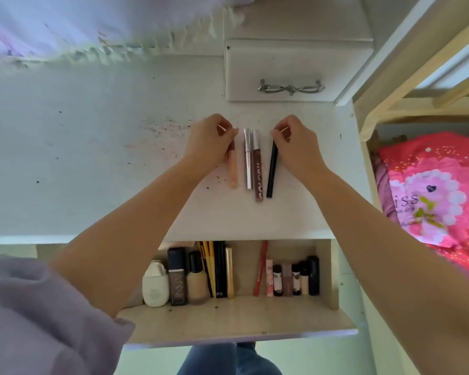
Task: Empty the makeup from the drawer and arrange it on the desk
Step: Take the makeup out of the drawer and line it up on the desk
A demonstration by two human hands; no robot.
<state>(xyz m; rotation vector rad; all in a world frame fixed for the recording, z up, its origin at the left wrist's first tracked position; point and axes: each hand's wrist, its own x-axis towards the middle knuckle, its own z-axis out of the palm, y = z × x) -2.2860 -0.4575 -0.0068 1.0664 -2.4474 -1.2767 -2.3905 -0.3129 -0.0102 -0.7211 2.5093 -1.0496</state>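
Several slim makeup sticks lie side by side on the white desk (92,147): a peach tube (233,171), a silver tube (247,161), a brown lip gloss (258,174) and a black pencil (272,171). My left hand (209,143) pinches the top of the peach tube. My right hand (295,144) pinches the top of the black pencil. Below the desk edge, the open drawer (238,320) holds a white bottle (155,285), foundation bottles (198,280), brushes and pencils (218,266), a red pencil (260,269) and several small lipsticks (295,277).
A small white drawer box with a bow-shaped handle (290,87) stands at the back of the desk. A pale wooden shelf frame (417,85) holding pink fabric (439,190) is to the right. Lilac frilled cloth (79,28) lies at the back left.
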